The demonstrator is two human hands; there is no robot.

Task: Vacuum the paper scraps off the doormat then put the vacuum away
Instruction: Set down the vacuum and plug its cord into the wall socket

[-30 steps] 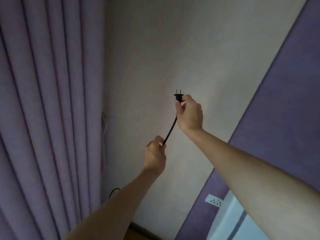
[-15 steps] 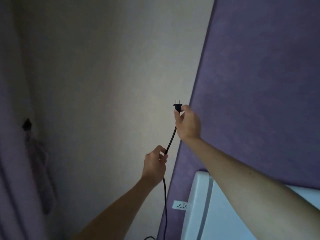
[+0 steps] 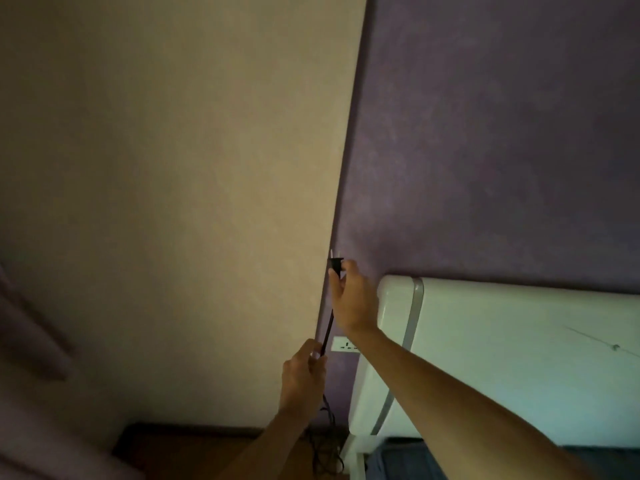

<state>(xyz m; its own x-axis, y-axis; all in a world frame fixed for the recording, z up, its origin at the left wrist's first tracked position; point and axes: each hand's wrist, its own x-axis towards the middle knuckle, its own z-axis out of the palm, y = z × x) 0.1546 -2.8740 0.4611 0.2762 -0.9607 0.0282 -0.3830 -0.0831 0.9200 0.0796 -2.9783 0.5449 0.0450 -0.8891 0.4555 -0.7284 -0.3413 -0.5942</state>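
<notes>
My right hand (image 3: 351, 299) is raised and pinches a black two-pin plug (image 3: 336, 262), prongs pointing up. From the plug a black power cord (image 3: 328, 329) runs down into my left hand (image 3: 304, 374), which is closed around it lower down. More cord (image 3: 325, 441) hangs and loops near the floor below. A white wall socket (image 3: 343, 344) sits on the purple wall just right of the cord, between my two hands. The vacuum, doormat and paper scraps are out of view.
A white headboard (image 3: 502, 358) stands against the purple wall (image 3: 485, 150) on the right. A beige wall (image 3: 173, 185) fills the left, with a curtain edge (image 3: 31, 341) at far left. A dark skirting board (image 3: 194, 429) and wooden floor show at the bottom.
The view has swung right and down: the curtain has slid off to the left and the headboard and socket have come nearer. Both hands keep their hold on plug and cord.
</notes>
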